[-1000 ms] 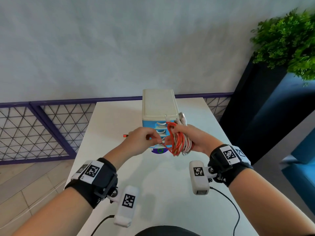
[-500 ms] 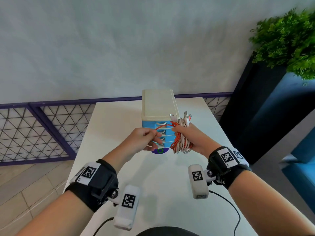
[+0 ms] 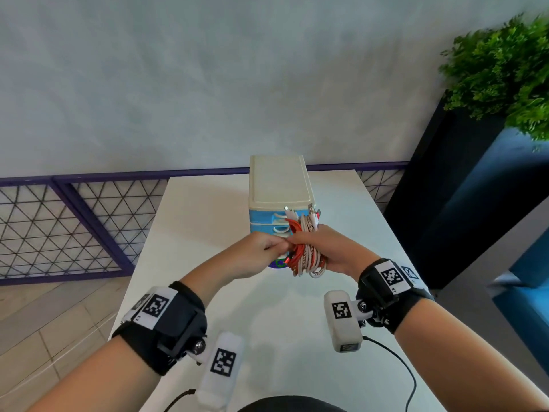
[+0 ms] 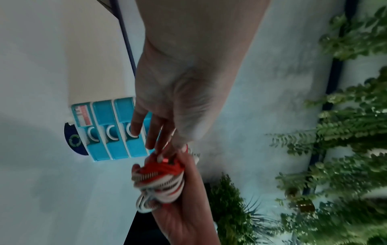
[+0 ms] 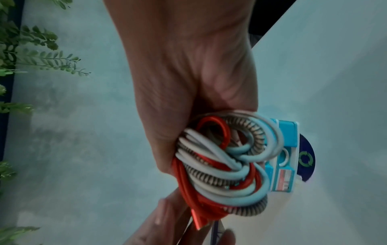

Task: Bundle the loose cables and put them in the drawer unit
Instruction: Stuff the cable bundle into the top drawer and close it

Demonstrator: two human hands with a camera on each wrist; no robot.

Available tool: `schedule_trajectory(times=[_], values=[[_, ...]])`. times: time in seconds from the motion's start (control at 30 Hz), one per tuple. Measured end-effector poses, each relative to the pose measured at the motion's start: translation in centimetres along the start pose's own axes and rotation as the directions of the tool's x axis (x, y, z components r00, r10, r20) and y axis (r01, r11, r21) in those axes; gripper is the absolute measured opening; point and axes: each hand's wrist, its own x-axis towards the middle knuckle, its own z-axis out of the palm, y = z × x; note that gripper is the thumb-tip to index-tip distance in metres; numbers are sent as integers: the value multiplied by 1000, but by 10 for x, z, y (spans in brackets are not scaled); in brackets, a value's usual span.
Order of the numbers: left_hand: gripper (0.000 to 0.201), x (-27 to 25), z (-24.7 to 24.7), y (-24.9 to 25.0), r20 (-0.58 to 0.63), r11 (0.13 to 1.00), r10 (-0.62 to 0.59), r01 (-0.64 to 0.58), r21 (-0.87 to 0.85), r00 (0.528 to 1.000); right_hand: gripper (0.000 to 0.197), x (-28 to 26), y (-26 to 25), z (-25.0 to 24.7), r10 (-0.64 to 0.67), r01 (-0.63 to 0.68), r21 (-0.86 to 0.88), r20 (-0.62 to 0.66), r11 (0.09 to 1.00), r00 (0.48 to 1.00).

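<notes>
A: Cables first, from the head view: the coiled bundle (image 3: 306, 248) of orange, white and braided cable stands upright in the right hand (image 3: 332, 251), whose fingers wrap its middle, probably so the loops cannot spring apart. The left hand (image 3: 252, 257) meets it at the side, fingertips pinching the orange cable's end, I'd say to tuck it in.

B: And the drawer unit (image 3: 279, 197)?

A: Right behind the hands on the white table (image 3: 208, 221), its blue drawers shut. The bundle is held in the air in front of them. Bare tabletop lies on both sides and toward the person, and the table's edges are well apart from the hands.

B: Left wrist view?

A: Thumb and fingertips of the left hand (image 4: 167, 102) close on the orange strand at the bundle (image 4: 161, 179); the other fingers stretch toward the drawer handles without clearly touching them.

B: Right wrist?

A: The right hand (image 5: 188, 91) clamps the loops of the bundle (image 5: 226, 162), which fan out past the fist. The orange plug end (image 5: 198, 222) pokes out by the left hand's fingers, with the drawer fronts just beyond.
</notes>
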Motion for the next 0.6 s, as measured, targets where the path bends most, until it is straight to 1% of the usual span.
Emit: schedule_trajectory(times=[0.03,0.07,0.1,0.13,0.17,0.2,0.23,0.27,0.3,0.33,0.37,0.4,0.43,0.5,0.53,0.6], values=[[24,0,-4,-3,-65,1000,2,-1,16,998,21,0,0,-2,21,-22,-66,-25,998,999],[17,-2,-7,-5,-169,997,19,-6,78,985,16,0,-1,-3,33,-38,-146,-41,989,999],[15,-4,-10,-5,-274,981,66,-11,196,959,8,0,-2,-2,43,-53,-237,-49,970,998],[31,-4,-11,-6,-334,924,158,-20,381,929,6,0,-3,-1,54,-66,-340,-45,938,998],[52,-5,-12,-6,-313,815,272,-45,578,910,8,1,-4,2,65,-69,-450,-25,890,998],[72,-4,-10,-6,-251,674,362,-66,736,898,14,3,-5,7,78,-62,-556,6,829,997],[86,-2,-7,-5,-172,531,420,-88,843,891,18,4,-5,12,95,-49,-643,37,765,995],[92,0,-3,-4,-94,415,437,-107,904,895,20,6,-6,17,112,-38,-706,59,708,992],[90,5,1,-5,-33,344,427,-128,930,904,18,7,-7,21,131,-31,-749,74,662,989],[84,9,5,-7,11,304,414,-151,941,910,13,8,-7,25,144,-23,-781,86,624,986],[74,13,7,-11,37,290,417,-172,942,908,11,8,-8,28,157,-14,-803,100,596,983],[62,15,8,-13,54,306,404,-191,933,913,10,8,-9,29,168,-9,-815,109,579,980],[50,16,8,-14,64,347,380,-206,915,923,11,8,-9,29,179,-8,-825,113,565,977],[31,15,7,-12,53,463,338,-215,860,940,12,7,-9,28,182,-3,-841,114,542,977],[26,15,9,-11,37,500,328,-207,841,944,11,7,-9,28,175,4,-849,113,528,978],[24,14,13,-10,-8,516,318,-166,840,948,12,8,-10,29,161,14,-877,103,480,982]])
